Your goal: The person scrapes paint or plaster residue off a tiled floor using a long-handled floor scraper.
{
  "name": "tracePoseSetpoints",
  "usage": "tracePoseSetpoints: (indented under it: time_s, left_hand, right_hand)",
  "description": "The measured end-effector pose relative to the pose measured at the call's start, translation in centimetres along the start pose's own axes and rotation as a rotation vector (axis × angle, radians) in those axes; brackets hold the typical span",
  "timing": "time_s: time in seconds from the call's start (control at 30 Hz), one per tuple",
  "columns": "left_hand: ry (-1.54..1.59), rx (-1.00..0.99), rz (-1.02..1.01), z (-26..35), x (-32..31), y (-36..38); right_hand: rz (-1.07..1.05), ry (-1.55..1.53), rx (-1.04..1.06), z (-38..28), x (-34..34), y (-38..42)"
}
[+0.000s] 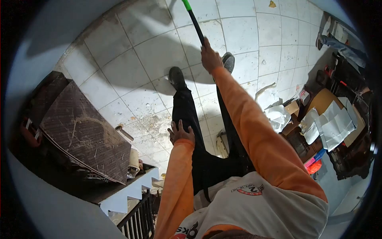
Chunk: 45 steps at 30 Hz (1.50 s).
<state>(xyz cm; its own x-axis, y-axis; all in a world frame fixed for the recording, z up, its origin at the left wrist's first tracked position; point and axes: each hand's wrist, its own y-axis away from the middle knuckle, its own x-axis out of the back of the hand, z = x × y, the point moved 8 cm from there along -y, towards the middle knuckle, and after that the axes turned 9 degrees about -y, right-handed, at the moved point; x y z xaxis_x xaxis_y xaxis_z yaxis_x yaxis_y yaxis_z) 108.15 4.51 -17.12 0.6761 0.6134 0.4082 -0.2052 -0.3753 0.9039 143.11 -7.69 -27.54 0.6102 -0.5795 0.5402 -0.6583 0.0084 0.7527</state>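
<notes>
My right hand (211, 57) is wrapped round a black handle (196, 28) with a bright green part at its upper end. The handle reaches up to the top edge of the view, where the rest of the tool is cut off. Lower down, my left hand (182, 132) rests over the dark trouser leg (184, 107) near the knee, its fingers spread and nothing in them. Under both hands lies a pale tiled floor (155, 59) with dirt and small debris between and beside the shoes.
At the left stands a dusty brown board (87, 131) near a black railing (139, 217). White sheets (332, 125), cardboard (292, 107) and dark furniture fill the right side. Another person's jeans leg (344, 49) shows at the upper right.
</notes>
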Motion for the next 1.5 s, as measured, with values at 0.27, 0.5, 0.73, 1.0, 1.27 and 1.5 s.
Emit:
tracePoseSetpoints:
  time_s: [0.27,0.5,0.73,1.0,1.27,1.5]
  left_hand:
    - [0.067,0.008,-0.009,-1.3,-0.4,-0.1]
    - [0.082,-0.018,-0.023,-3.1,-1.7,0.1]
    - [0.141,-0.006,-0.061,-4.3,-2.1,-0.2]
    - [0.140,-0.008,-0.085,-5.2,-1.3,-0.9]
    - [0.447,-0.121,0.206,-11.5,5.4,0.1]
    - [0.222,-0.122,0.207,-19.9,6.1,-4.1]
  right_hand:
    - [-0.013,0.112,0.001,5.1,-8.7,11.4]
    - [-0.034,-0.010,0.006,-4.1,-11.1,6.1]
    - [-0.024,-0.170,0.005,-5.6,-15.5,8.5]
    - [-0.083,-0.205,-0.076,-6.7,-17.3,7.8]
    - [-0.043,-0.202,-0.012,-9.1,-15.8,6.0]
    - [-0.050,-0.124,-0.023,-1.6,-20.9,15.7]
